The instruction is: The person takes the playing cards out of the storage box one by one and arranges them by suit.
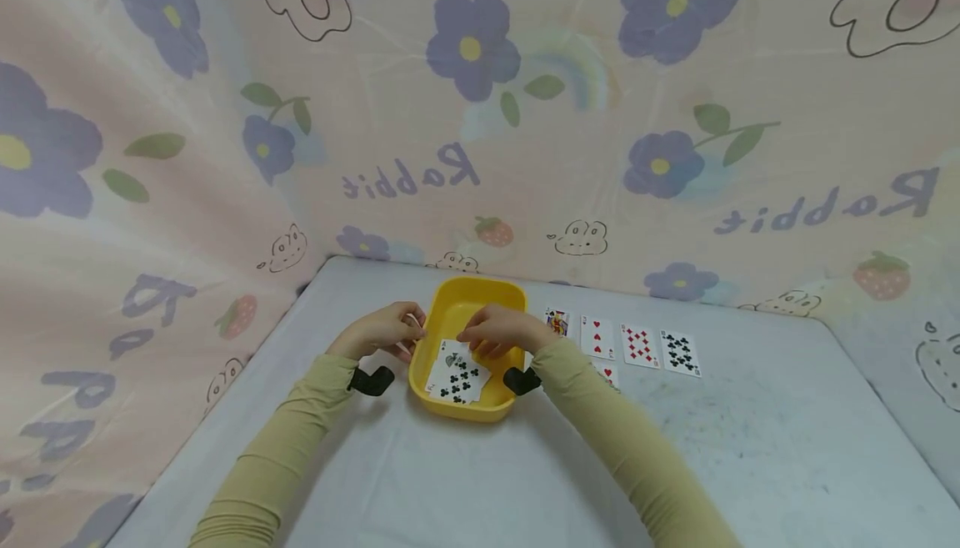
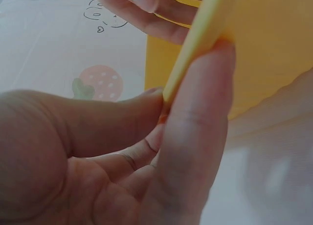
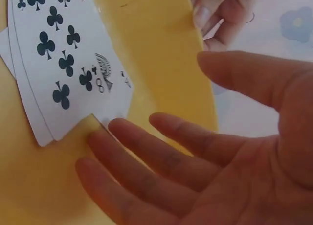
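Observation:
A yellow plastic tray (image 1: 474, 414) stands on the white table, with a small overlapping pile of playing cards (image 1: 457, 381) inside it. The eight of clubs (image 3: 58, 54) lies uppermost among them, and a spade shows beside it. My left hand (image 1: 384, 331) pinches the tray's left rim between thumb and finger, as the left wrist view makes plain. Over the inside of the tray is my right hand (image 1: 510, 331), its fingers (image 3: 161, 171) spread and loosely extended. Those fingertips are close to the corner of the pile; whether they touch it I cannot tell.
Right of the tray, face-up cards lie in a row: a face card (image 1: 557, 321), a three of hearts (image 1: 597, 338), a red diamond card (image 1: 640, 346) and a black clubs card (image 1: 681, 354). Another heart card (image 1: 607, 374) is partly behind the right sleeve. Printed cloth (image 1: 525, 131) hangs behind the table.

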Action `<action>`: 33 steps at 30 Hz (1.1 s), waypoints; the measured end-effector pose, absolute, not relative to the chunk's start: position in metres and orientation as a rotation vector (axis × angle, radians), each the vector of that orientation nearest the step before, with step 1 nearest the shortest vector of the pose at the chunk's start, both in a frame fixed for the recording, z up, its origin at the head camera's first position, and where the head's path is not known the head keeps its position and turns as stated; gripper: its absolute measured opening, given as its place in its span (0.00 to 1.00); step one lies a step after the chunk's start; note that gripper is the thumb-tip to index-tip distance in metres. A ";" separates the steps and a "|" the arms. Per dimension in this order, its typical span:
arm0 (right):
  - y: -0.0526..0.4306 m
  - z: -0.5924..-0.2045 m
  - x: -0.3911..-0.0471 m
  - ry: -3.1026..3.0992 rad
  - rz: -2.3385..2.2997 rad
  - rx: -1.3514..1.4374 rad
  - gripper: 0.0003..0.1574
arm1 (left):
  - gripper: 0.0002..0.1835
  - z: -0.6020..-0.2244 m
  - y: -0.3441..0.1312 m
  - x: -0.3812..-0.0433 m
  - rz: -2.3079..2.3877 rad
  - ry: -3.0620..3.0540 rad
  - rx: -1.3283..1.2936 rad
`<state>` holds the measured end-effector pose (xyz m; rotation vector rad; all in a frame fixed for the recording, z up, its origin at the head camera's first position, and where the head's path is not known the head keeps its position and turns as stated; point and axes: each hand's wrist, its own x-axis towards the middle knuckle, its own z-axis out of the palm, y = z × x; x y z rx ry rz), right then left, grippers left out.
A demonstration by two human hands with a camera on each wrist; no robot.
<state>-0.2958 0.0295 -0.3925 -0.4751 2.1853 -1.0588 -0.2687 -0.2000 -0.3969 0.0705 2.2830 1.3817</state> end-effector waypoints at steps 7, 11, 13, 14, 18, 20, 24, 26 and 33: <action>0.028 -0.397 -0.290 2.150 -1.042 -0.437 0.23 | 0.09 -0.399 -0.198 -0.269 1.401 2.269 0.084; 0.029 -0.397 -0.289 2.172 -0.999 -0.453 0.19 | 0.09 -0.400 -0.197 -0.270 1.400 2.270 0.094; 0.029 -0.397 -0.289 2.194 -0.967 -0.473 0.16 | 0.09 -0.399 -0.196 -0.270 1.401 2.269 0.095; 0.029 -0.397 -0.289 2.207 -0.952 -0.484 0.15 | 0.09 -0.399 -0.196 -0.270 1.401 2.268 0.096; 0.028 -0.396 -0.289 2.241 -0.926 -0.524 0.12 | 0.09 -0.398 -0.196 -0.270 1.395 2.267 0.092; 0.026 -0.394 -0.288 2.273 -0.933 -0.538 0.11 | 0.09 -0.398 -0.196 -0.270 1.391 2.272 0.090; 0.026 -0.393 -0.288 2.357 -0.959 -0.521 0.10 | 0.09 -0.396 -0.196 -0.270 1.385 2.280 0.093; 0.028 -0.392 -0.290 2.374 -0.985 -0.506 0.09 | 0.09 -0.397 -0.196 -0.270 1.382 2.285 0.094; 0.042 -0.382 -0.292 2.400 -1.051 -0.518 0.03 | 0.09 -0.396 -0.199 -0.268 1.384 2.285 0.073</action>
